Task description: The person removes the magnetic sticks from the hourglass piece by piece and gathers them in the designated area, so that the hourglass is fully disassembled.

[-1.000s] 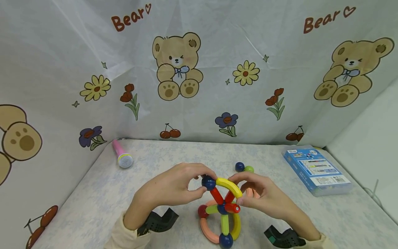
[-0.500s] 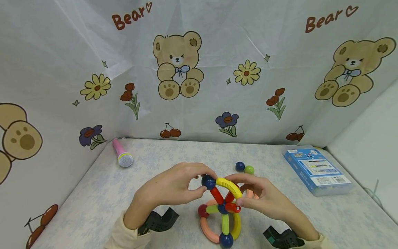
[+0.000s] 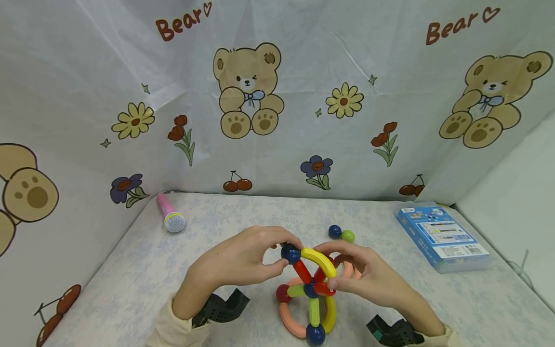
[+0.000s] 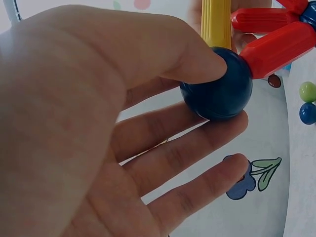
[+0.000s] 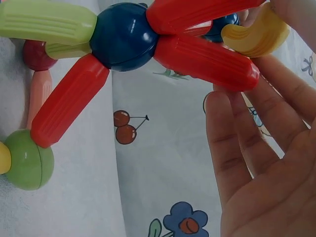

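Observation:
My left hand (image 3: 243, 258) pinches a dark blue ball (image 3: 290, 254) between thumb and fingers; the left wrist view shows this ball (image 4: 219, 91) joined to a yellow rod and a red rod (image 4: 279, 49). With thumb and fingertips, my right hand (image 3: 368, 274) grips the far end of the curved yellow rod (image 3: 320, 259). Below, red and light green rods meet at a central blue ball (image 5: 126, 35). A ring of curved pink (image 3: 290, 324) and yellow rods, with a dark red ball (image 3: 283, 293) and a blue ball (image 3: 315, 334), forms the base.
Behind the right hand lie a blue ball (image 3: 335, 232) and a green ball (image 3: 348, 236), with pink curved pieces (image 3: 348, 270) nearer. A pink microphone (image 3: 171, 215) is at the back left, a blue box (image 3: 441, 237) at the right.
The right hand's thumb has shifted slightly down and left at the end of the yellow rod. The left hand keeps its hold on the blue ball.

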Tool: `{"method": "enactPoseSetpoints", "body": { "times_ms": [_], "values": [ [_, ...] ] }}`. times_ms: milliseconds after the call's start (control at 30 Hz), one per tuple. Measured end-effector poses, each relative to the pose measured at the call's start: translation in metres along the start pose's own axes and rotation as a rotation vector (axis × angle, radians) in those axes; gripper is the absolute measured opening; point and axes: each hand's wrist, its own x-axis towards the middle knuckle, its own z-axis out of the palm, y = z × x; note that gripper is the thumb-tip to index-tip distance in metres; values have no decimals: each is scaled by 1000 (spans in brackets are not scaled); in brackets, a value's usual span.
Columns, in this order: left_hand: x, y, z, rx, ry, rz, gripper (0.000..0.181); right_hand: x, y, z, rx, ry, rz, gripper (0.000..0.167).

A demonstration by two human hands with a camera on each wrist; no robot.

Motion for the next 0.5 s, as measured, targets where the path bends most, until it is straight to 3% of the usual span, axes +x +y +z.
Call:
{"method": "enactPoseSetpoints", "body": {
  "times_ms": [167, 500],
  "values": [
    [0, 0, 1, 14, 8, 11, 29, 1, -1, 2, 10, -12, -71, 50],
    [1, 0, 2, 22, 12, 20, 31, 0, -1, 7, -20, -58, -52, 60]
  ]
}}
